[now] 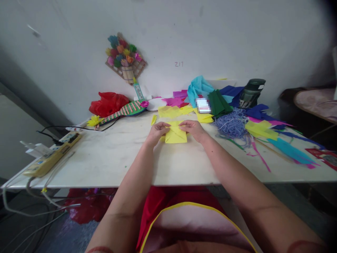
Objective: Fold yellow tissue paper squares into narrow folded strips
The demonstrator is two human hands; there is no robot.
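Note:
A creased square of yellow crepe paper (176, 135) is held a little above the table in front of me. My left hand (158, 132) pinches its left side between thumb and fingers. On the opposite side, my right hand (194, 129) pinches the upper right edge the same way. Just behind my hands lie more yellow paper sheets (170, 111), and a small folded yellow piece (154, 119) is beside my left fingertips. Part of another yellow bit shows under the left hand.
At left are a power strip (52, 156) with cords, a red plastic bag (109, 103) and a green lute-shaped craft (123, 111). Rightward lie a purple yarn heap (231, 123), dark green paper (219, 102), a phone (203, 105), a dark bottle (252, 94) and coloured paper scraps (289, 150).

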